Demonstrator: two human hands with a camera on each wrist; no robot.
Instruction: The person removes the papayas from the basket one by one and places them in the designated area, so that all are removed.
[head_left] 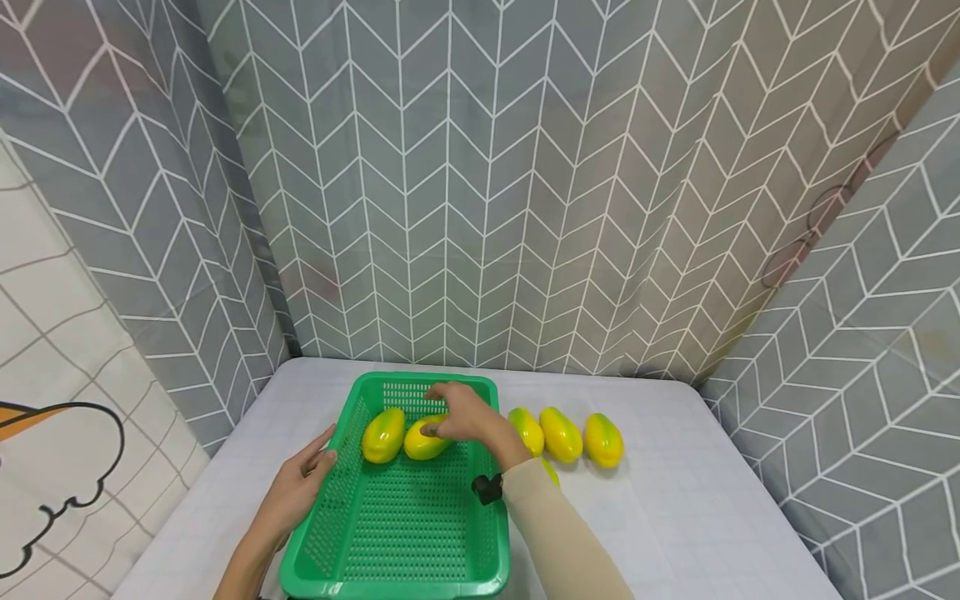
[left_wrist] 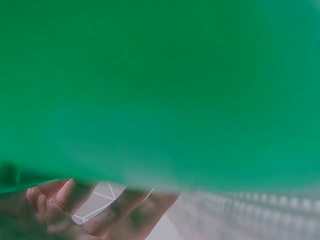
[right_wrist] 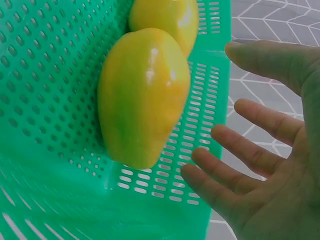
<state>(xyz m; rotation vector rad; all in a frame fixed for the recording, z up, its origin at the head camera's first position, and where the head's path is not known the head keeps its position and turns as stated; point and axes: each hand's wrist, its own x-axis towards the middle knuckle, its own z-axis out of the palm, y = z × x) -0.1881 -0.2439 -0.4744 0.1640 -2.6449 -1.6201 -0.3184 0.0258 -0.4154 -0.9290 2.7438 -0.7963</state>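
Note:
A green plastic basket (head_left: 408,525) with perforated walls stands on the table. Two yellow-green mangoes lie side by side at its far end: a left mango (head_left: 384,435) and a right mango (head_left: 422,445). Over the right mango is my right hand (head_left: 467,414), its fingers spread and holding nothing. In the right wrist view the spread fingers (right_wrist: 250,152) are apart from the nearer mango (right_wrist: 142,100). My left hand (head_left: 296,487) is at the basket's left side, fingertips right at the rim, fingers loosely extended. Blurred green basket wall (left_wrist: 160,90) fills most of the left wrist view.
Right of the basket, several more mangoes lie on the white-covered table (head_left: 675,517), among them one mango (head_left: 603,441) farthest right. Another mango is partly hidden behind my right sleeve (head_left: 558,533). Grey patterned curtains (head_left: 465,208) hang behind the table and along the sides.

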